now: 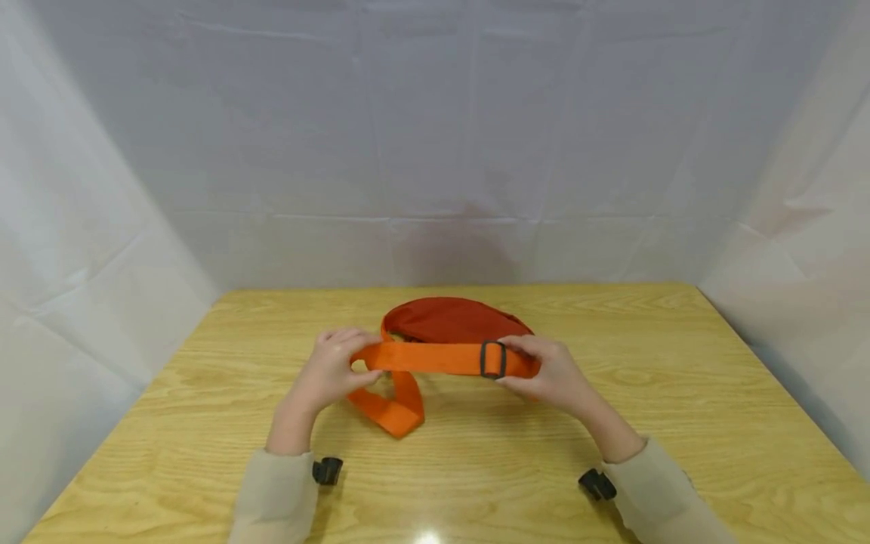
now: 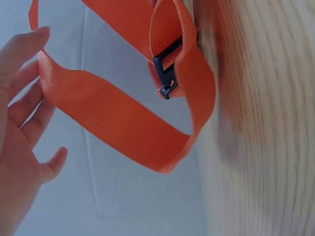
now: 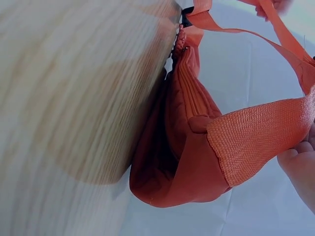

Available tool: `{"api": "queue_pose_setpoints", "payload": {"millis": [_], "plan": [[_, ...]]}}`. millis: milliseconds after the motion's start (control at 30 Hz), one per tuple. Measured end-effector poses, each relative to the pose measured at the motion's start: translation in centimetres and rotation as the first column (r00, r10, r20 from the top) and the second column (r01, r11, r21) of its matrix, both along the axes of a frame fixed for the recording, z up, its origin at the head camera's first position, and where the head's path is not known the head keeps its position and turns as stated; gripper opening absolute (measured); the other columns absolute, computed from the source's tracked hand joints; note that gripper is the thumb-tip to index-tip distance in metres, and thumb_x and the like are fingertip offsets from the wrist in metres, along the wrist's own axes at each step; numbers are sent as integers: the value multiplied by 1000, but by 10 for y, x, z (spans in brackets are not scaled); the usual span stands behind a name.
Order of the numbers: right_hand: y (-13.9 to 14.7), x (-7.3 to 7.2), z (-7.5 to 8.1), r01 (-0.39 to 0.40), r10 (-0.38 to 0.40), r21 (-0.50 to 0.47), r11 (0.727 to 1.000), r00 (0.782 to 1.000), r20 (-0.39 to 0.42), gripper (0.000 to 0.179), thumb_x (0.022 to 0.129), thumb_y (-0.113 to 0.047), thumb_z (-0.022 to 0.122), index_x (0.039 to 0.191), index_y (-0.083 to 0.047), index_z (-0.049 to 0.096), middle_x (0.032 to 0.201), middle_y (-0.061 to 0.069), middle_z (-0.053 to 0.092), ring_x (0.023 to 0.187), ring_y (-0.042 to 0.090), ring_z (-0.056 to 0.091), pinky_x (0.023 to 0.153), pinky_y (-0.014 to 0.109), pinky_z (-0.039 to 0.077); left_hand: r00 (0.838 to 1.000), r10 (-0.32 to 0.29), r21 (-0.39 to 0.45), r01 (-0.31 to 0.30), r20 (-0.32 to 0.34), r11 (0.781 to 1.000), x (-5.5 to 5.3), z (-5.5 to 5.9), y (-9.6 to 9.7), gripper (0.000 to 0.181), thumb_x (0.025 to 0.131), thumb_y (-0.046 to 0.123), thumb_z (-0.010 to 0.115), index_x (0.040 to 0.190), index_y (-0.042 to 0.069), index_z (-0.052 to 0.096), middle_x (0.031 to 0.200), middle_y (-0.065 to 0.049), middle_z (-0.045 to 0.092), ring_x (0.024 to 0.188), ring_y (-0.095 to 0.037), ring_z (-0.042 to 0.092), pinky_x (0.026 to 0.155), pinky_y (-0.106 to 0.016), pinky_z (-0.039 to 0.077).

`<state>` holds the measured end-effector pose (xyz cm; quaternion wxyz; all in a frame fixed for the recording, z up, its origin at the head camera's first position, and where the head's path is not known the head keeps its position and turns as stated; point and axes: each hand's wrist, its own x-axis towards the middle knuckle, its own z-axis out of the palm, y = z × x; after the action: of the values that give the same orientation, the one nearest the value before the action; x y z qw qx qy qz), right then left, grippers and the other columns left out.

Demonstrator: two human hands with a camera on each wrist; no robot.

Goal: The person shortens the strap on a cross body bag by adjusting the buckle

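Observation:
A red-orange waist bag (image 1: 454, 320) sits on the table behind both hands, its orange strap (image 1: 428, 358) stretched sideways in front of it. My left hand (image 1: 331, 370) pinches the strap's left part between thumb and fingers. At the other end, my right hand (image 1: 550, 378) grips the strap just beside a black slide adjuster (image 1: 492, 360). A loose loop of strap hangs below the left hand; the left wrist view shows a black buckle (image 2: 167, 73) within the strap's folds. In the right wrist view, the bag's zipper (image 3: 192, 93) and stitched strap end (image 3: 221, 152) show.
The wood-grain table (image 1: 170, 423) extends around the bag, with its far edge close behind it. White sheeting (image 1: 435, 151) hangs at the back and both sides. Black wrist-worn devices (image 1: 328, 471) sit by both sleeves.

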<state>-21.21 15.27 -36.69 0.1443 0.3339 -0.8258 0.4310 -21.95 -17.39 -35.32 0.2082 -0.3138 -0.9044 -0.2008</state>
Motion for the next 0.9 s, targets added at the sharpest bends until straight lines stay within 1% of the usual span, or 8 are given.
{"api": "queue_pose_setpoints", "payload": {"millis": [133, 233, 433, 600, 667, 733, 833, 900], "plan": [[-1, 1, 1, -4, 4, 6, 1000, 1000, -3, 46, 67, -8, 77, 109, 2, 60, 99, 12, 61, 79, 17, 57, 64, 27, 47, 999, 21, -19, -21, 27, 1000, 1, 0, 2, 42, 67, 18, 78, 103, 3, 63, 97, -6, 61, 92, -23, 53, 84, -48, 28], [-2, 2, 2, -7, 7, 5, 1000, 1000, -12, 47, 66, -7, 77, 109, 2, 60, 98, 12, 61, 78, 16, 57, 63, 27, 47, 999, 20, -19, -20, 38, 1000, 1, -1, 3, 44, 67, 19, 78, 105, 3, 62, 99, -7, 61, 94, -23, 52, 84, -47, 29], [-5, 3, 2, -8, 9, 18, 1000, 998, -62, 47, 65, -7, 78, 107, 3, 60, 97, 12, 61, 79, 18, 57, 64, 27, 47, 998, -15, -7, 16, 62, 1000, 1, -2, 8, 46, 66, 19, 78, 106, 4, 61, 101, -6, 60, 95, -23, 52, 80, -43, 30], [-7, 5, 3, -16, 17, 15, 1000, 998, -59, 46, 66, -7, 77, 107, 4, 60, 97, 13, 61, 80, 20, 58, 65, 28, 48, 996, -59, 2, 59, 62, 998, 2, -2, 18, 43, 68, 20, 77, 106, 4, 62, 101, -7, 61, 96, -23, 53, 82, -44, 35], [-8, 6, 3, -16, 17, 14, 1000, 998, -52, 46, 66, -7, 77, 107, 4, 60, 98, 13, 61, 80, 20, 58, 65, 28, 48, 994, -107, 30, 106, 5, 994, 1, -2, 23, 42, 68, 18, 77, 104, 2, 62, 99, -8, 61, 94, -23, 54, 82, -44, 37], [-9, 7, 3, -19, 19, 12, 1000, 999, -50, 46, 66, -7, 78, 107, 3, 60, 98, 13, 61, 80, 19, 58, 65, 28, 48, 985, -155, 66, 160, -75, 985, 1, -4, 29, 42, 66, 15, 78, 102, 2, 62, 98, -7, 62, 92, -22, 55, 81, -42, 39], [-10, 8, 4, -19, 20, 15, 1000, 998, -53, 47, 65, -7, 78, 108, 3, 60, 98, 12, 61, 81, 19, 58, 66, 28, 48, 955, -212, 125, 241, -205, 963, 1, -5, 37, 44, 61, 13, 80, 99, 1, 62, 93, -7, 62, 86, -21, 56, 78, -39, 42], [-10, 9, 4, -22, 23, 19, 1000, 998, -59, 47, 65, -7, 78, 108, 3, 60, 98, 12, 61, 81, 19, 57, 66, 28, 48, 945, -227, 161, 268, -238, 950, 2, -5, 42, 46, 60, 12, 81, 100, 0, 62, 93, -7, 61, 85, -20, 55, 77, -37, 43]]}}
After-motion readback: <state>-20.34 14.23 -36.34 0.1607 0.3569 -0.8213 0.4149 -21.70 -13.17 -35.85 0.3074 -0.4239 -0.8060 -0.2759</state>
